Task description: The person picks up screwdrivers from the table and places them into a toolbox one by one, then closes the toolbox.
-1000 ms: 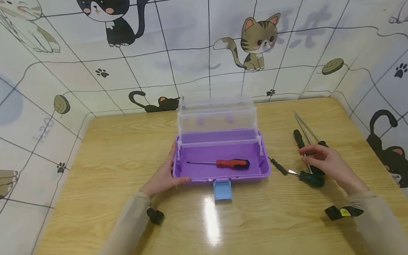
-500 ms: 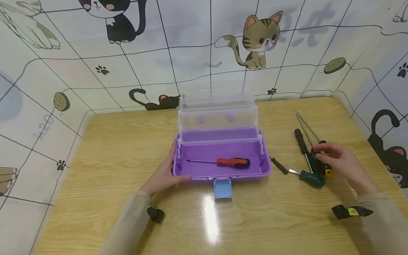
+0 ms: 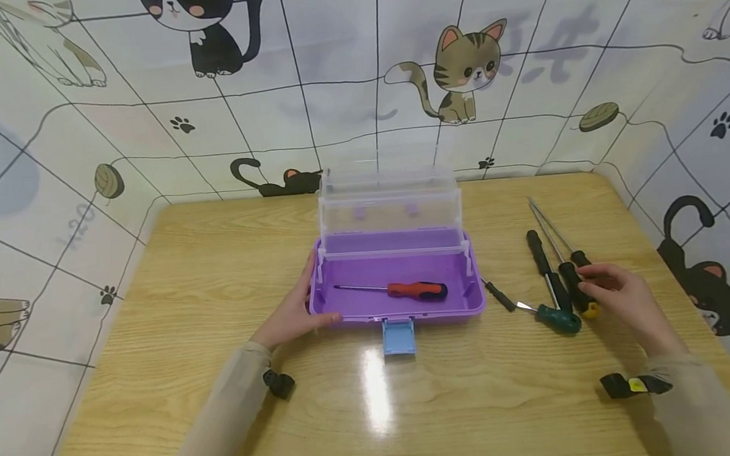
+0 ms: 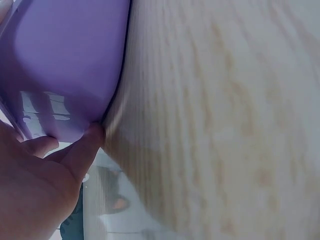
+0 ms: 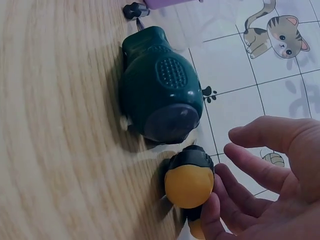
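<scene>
My left hand grips the left end of a purple toolbox, thumb along its front rim; the left wrist view shows fingers against the purple wall. Inside the box lies a red-and-black screwdriver. At the right, my right hand hovers with loosely bent fingers by a black-handled screwdriver. Close up, its yellow end sits beside the fingertips, none closed round it; whether they touch is unclear. A second such screwdriver lies partly behind the hand. A green stubby-handled screwdriver is just left of them.
The toolbox's clear lid stands raised at the back, its blue latch hanging at the front. A small black screwdriver lies against the box's right side. Another black-handled tool lies near the long shafts. Cat-patterned cloth walls surround the table.
My right hand has moved rightward over the screwdrivers, uncovering the black handles and a yellow end. The left hand and toolbox stay in place.
</scene>
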A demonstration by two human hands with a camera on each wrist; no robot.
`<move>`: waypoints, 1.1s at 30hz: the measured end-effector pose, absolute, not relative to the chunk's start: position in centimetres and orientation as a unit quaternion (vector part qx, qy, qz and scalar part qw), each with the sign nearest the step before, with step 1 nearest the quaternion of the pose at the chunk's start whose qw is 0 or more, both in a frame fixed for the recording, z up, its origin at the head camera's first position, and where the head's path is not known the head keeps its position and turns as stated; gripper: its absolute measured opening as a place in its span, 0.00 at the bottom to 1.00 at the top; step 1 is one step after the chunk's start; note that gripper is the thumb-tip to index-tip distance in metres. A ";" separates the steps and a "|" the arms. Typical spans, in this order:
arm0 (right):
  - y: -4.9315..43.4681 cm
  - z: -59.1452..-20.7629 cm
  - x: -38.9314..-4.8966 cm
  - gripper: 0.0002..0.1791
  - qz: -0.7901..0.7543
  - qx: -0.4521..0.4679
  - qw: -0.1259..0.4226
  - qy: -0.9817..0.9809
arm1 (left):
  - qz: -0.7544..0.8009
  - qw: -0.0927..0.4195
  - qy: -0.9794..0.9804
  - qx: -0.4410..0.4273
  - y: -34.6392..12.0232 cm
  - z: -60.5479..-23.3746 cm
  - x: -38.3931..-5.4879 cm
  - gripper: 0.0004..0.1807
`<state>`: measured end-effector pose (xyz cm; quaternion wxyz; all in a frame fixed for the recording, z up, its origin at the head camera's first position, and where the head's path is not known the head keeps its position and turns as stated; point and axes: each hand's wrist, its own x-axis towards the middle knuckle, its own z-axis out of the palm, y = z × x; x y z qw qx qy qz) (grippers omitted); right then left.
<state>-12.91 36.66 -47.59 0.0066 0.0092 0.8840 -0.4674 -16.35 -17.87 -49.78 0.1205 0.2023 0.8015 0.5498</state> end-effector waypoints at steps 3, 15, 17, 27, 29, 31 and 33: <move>36.8 -47.7 -12.8 0.22 -0.451 0.013 0.004 0.892 | 0.550 0.121 0.801 0.202 -17.9 -49.7 -16.3 0.69; 36.7 -49.0 -12.2 0.26 -0.406 -0.007 -0.016 0.914 | 0.550 0.133 0.803 0.187 -17.5 -48.1 -15.8 0.68; 36.6 -49.2 -12.0 0.27 -0.404 -0.007 -0.010 0.915 | 0.547 0.127 0.807 0.183 -17.6 -49.0 -16.0 0.69; 36.0 -49.4 -11.8 0.31 -0.379 0.027 0.022 0.925 | 0.549 0.122 0.806 0.183 -17.9 -49.8 -16.1 0.68; 35.9 -49.4 -11.9 0.31 -0.379 0.029 0.024 0.925 | 0.549 0.123 0.805 0.185 -17.9 -49.8 -16.1 0.68; 35.8 -49.4 -12.0 0.30 -0.378 0.034 0.022 0.925 | 0.553 0.127 0.803 0.183 -17.8 -49.6 -16.0 0.68; 35.8 -49.4 -12.1 0.30 -0.384 0.039 0.020 0.922 | 0.558 0.134 0.799 0.182 -17.7 -48.8 -15.8 0.67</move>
